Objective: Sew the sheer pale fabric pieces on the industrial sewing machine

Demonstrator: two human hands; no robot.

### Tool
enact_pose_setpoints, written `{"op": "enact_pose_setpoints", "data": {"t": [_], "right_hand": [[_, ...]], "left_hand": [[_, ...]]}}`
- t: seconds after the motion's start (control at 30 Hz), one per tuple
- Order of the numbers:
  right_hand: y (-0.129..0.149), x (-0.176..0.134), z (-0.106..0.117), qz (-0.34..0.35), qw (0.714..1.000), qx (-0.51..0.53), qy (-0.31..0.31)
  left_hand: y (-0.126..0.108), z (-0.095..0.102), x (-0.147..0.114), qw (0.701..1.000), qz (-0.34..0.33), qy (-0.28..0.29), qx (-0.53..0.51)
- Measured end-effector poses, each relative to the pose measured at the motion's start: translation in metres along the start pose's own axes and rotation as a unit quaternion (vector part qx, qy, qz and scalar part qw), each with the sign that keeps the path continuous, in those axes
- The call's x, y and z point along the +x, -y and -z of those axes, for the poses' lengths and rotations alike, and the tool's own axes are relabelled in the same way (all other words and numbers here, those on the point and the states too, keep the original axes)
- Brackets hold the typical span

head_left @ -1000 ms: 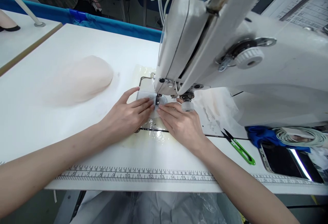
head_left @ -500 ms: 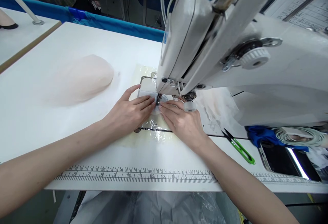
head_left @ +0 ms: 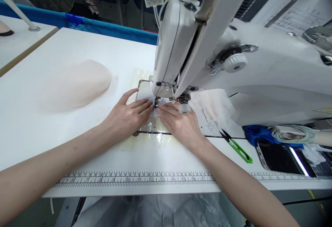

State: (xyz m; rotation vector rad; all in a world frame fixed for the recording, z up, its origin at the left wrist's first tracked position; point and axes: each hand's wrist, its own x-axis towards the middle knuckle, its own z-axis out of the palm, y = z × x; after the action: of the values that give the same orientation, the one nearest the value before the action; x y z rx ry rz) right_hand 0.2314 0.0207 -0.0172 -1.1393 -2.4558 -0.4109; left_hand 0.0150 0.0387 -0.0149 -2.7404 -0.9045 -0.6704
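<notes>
A white sewing machine (head_left: 168, 47) stands over the table, its presser foot (head_left: 156, 102) lowered between my fingertips. Under the foot is a small, thin, whitish piece of fabric (head_left: 142, 97), mostly covered by my fingers. My left hand (head_left: 131, 116) lies flat to the left of the foot, fingers stretched out on the fabric and thumb spread away. On the other side my right hand (head_left: 180, 119) rests flat, its fingers extended toward the foot. Part of that hand is hidden behind the machine's white round knob (head_left: 184, 108).
Sheer pale pink fabric pieces (head_left: 85, 81) lie at the left. More thin white fabric (head_left: 215, 107) sits under the machine arm. Green thread snips (head_left: 240, 151), a phone (head_left: 282, 157) and a coiled cable (head_left: 293, 133) are at the right. A printed ruler (head_left: 137, 179) runs along the front edge.
The whole view has shifted a little, so the machine and table items appear further left. Both hands stay at the presser foot, with no clear change in their pose.
</notes>
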Motion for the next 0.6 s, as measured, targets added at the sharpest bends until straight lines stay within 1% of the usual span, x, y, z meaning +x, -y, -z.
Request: {"op": "enact_pose_setpoints", "data": {"t": [0.13, 0.33, 0.43, 0.5, 0.53, 0.6], "right_hand": [[-0.001, 0.001, 0.0, 0.015, 0.999, -0.023, -0.018], [-0.001, 0.002, 0.0, 0.022, 0.999, -0.037, -0.033], [-0.001, 0.002, 0.001, 0.017, 0.999, -0.022, -0.032], [0.0, 0.002, 0.004, 0.013, 0.999, -0.013, -0.026], [0.0, 0.001, 0.005, 0.012, 1.0, -0.009, -0.027], [0.003, 0.001, 0.009, 0.011, 0.999, -0.004, -0.039]], "left_hand": [[-0.001, 0.0, 0.0, 1.0, -0.007, 0.003, 0.02], [0.0, -0.001, -0.001, 1.0, 0.004, 0.011, 0.008], [0.0, 0.002, -0.002, 0.999, 0.025, 0.032, 0.005], [-0.001, 0.007, -0.003, 0.998, 0.034, 0.042, 0.023], [-0.002, 0.01, -0.003, 0.998, 0.033, 0.035, 0.039], [-0.004, 0.019, -0.004, 0.997, 0.019, 0.0, 0.069]]}}
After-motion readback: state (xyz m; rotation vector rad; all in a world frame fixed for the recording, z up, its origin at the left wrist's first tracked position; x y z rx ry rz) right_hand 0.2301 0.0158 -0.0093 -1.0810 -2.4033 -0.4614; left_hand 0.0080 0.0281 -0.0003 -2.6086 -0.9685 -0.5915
